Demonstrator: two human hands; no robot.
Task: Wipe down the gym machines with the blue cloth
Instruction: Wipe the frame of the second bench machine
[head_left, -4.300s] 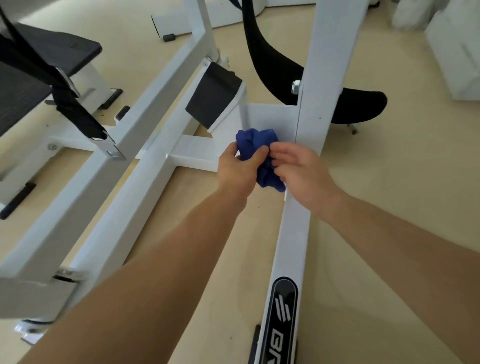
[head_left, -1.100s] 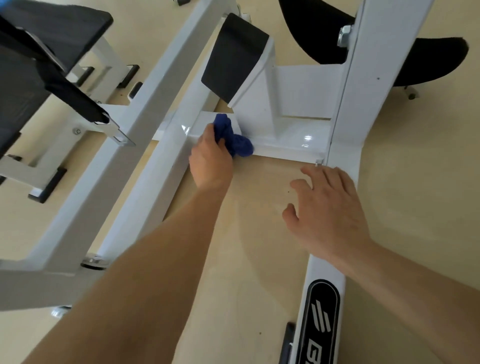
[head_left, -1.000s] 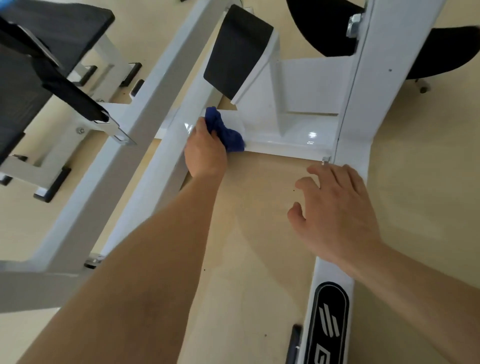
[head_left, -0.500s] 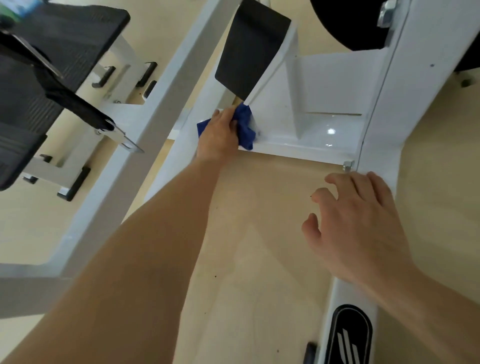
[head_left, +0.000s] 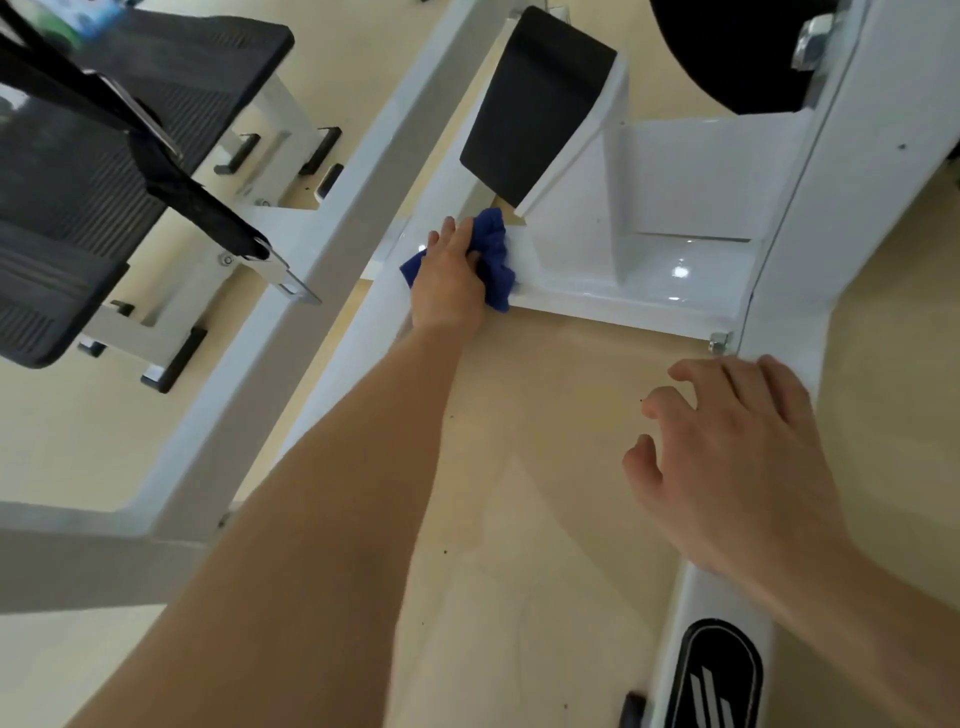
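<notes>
blue cloth (head_left: 496, 260) at 12 o'clock on white crossbar (head_left: 623, 304), tight under lower edge of black pad (head_left: 535, 104). bare floor (head_left: 545, 441) open betw rails toward 6. l hand (head_left: 449, 283), arm stretched out, grips & presses cloth. r hand (head_left: 737, 457) at 4, fingers apart & loose, holds nothing.

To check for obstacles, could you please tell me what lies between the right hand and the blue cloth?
Head view: only bare floor, alongside the white crossbar that the blue cloth rests on.
</notes>
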